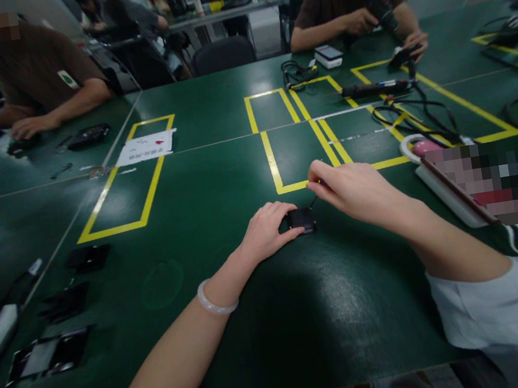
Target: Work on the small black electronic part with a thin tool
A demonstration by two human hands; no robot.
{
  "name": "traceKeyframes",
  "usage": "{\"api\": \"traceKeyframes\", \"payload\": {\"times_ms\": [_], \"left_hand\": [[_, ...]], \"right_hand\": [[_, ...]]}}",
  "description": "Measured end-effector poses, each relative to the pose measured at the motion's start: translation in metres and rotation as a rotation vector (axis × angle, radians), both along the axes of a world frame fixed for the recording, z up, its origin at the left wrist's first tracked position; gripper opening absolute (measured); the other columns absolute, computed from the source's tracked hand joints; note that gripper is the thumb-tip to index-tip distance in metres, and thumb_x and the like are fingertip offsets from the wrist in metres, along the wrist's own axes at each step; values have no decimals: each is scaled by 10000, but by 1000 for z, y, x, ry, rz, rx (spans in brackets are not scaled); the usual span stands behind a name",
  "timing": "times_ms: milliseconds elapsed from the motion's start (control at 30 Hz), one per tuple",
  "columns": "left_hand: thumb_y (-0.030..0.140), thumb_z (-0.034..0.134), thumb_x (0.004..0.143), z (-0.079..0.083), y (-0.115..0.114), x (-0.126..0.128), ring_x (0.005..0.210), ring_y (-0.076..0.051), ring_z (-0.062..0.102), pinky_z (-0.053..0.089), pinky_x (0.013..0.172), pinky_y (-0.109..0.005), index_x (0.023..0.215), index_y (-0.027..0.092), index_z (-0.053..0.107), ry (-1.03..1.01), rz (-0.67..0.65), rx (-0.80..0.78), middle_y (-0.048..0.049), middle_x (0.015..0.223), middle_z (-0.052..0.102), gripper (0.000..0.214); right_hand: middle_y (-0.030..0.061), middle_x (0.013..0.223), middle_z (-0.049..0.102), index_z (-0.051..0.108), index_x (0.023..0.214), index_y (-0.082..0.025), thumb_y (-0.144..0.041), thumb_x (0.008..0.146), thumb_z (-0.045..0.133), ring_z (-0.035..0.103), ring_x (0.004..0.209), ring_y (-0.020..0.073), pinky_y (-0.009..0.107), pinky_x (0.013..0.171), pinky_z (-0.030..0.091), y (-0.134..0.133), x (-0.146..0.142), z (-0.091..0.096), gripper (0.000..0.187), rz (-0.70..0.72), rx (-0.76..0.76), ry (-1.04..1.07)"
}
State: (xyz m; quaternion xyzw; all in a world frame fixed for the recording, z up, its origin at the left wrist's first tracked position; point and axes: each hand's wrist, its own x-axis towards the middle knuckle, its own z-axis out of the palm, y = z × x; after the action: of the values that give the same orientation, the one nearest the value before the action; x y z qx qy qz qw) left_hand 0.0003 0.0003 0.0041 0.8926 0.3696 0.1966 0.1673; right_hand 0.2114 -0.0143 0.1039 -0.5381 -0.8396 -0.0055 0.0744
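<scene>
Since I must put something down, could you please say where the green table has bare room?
The green table is bare between the white sheet and the middle yellow tape, and, closer in, between the left forearm and right forearm. It is crowded left, around three black parts, and right, around the long black tool.

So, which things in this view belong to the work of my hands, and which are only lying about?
In use:
- small black part, held by your left hand
- thin dark tool, in your right hand

Apparently lying about:
- white sheet
- black rod-shaped device
- black pieces on the left, possibly related
</scene>
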Motion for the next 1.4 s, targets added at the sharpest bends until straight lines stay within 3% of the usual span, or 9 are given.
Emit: {"api": "traceKeyframes", "payload": {"times_ms": [1400], "left_hand": [[496,560,891,0,0,0,1002,-243,571,460,870,-384,1147,201,541,-6,-2,3,-72,1114,628,390]], "right_hand": [[28,779,684,481,1076,-192,-300,956,326,600,619,175,270,514,225,-2,0,2,223,18,-23,22]]}}
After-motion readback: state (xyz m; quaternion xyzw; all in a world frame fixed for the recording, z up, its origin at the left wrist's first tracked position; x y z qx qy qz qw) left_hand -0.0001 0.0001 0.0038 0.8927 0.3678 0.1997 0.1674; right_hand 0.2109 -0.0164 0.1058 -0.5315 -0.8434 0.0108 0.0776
